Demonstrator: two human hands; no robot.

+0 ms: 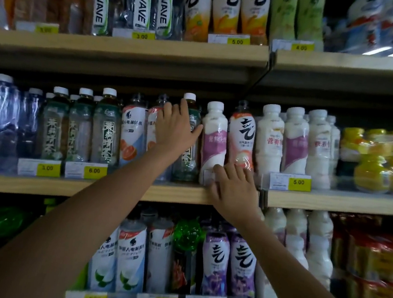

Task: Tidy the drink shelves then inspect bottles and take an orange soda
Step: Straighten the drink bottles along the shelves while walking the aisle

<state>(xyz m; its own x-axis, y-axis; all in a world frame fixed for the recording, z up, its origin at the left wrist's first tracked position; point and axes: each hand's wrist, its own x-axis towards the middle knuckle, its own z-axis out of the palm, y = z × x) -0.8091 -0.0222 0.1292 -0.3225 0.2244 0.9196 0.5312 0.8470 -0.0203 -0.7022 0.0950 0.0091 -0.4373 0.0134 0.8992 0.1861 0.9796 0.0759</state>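
- As both hands are up at the mid shelf, the tidying stage is judged to be under way, not finished.
- L hand: fingers are laid straight and spread against the dark green tea bottle w/ white cap, thumb out toward its right side. Nothing is clasped.
- R hand: fingers are spread flat at the shelf lip. They touch the base of the white-and-purple milk drink bottle and of the pink-label sparkling bottle beside it. Nothing is held.
- The tea bottle is seen among unlike bottles, apart from the matching tea row further left. It is prob. misplaced, so sorting is judged to be left to do.
- Inspection of bottles: not yet begun, as far as can be told.
- Orange soda: not yet taken. The likeliest candidates, the orange-label sparkling bottles, are seen on the top shelf, above and well apart from both hands.
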